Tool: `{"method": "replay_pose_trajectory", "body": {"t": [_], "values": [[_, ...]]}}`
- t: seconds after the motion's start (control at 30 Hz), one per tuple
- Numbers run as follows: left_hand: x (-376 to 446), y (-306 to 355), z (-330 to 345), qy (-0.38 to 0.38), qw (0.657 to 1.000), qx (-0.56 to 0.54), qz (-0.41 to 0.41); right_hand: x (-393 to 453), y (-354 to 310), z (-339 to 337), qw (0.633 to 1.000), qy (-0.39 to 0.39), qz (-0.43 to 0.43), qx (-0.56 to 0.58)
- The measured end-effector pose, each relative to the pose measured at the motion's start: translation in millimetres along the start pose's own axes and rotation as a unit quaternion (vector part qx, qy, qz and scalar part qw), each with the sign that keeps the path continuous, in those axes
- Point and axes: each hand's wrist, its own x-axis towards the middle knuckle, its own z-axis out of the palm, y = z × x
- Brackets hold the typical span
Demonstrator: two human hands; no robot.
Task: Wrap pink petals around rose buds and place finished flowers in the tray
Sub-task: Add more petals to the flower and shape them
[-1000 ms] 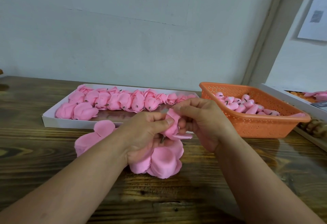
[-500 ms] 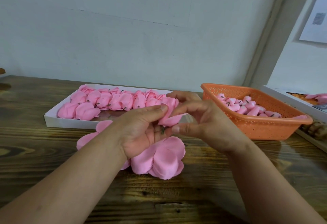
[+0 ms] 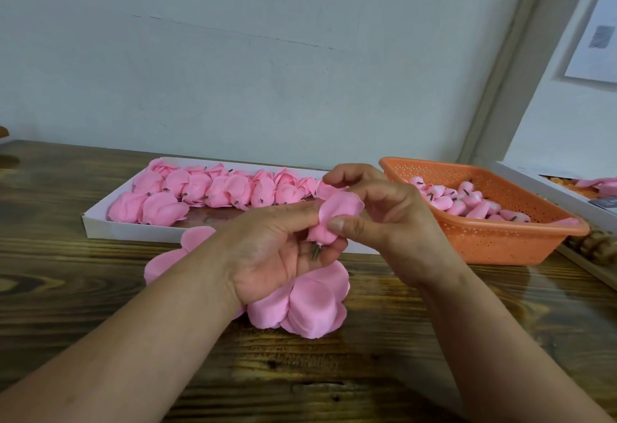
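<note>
Both hands up over the table (image 3: 100, 289) rn, working one rose bud (image 3: 329, 227) between them. Left hand (image 3: 277, 252) is palm-up w/ fingers curled around the bud from the left & underneath, index finger lying along the top edge of the petal (image 3: 340, 210) being wrapped on. Little dark stem (image 3: 315, 251) pokes down out of the bud into the left palm. Right hand (image 3: 384, 219) pinches the bud from the right, thumb pressed on the front of it, other fingers curled loosely above.

Right under the hands there's a pile of loose pink petals (image 3: 310, 302) on the wood, some more sticking out to the left behind the left wrist.

Behind that, the white tray (image 3: 133, 230) w/ finished flowers (image 3: 213, 189) in two rows, filling the left & back parts, stems showing on a bunch of them.

Right of the tray, an orange basket (image 3: 500, 242) w/ perforated walls, holding unwrapped buds (image 3: 467, 200). Past it at the far right edge another white tray (image 3: 551, 185) w/ pink & orange bits in it, can't tell exactly what
</note>
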Motion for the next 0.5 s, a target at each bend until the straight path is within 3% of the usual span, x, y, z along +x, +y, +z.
{"method": "replay_pose_trajectory", "body": {"t": [0.27, 0.5], "values": [[1.6, -2.6, 3.7, 0.066, 0.998, 0.001, 0.002, 0.2, 2.3, -0.8, 0.999, -0.009, 0.001, -0.045], [0.8, -4.4, 8.2, 0.105, 0.994, 0.023, 0.025, -0.1, 3.3, 7.5, 0.999, 0.040, -0.005, -0.032]]}}
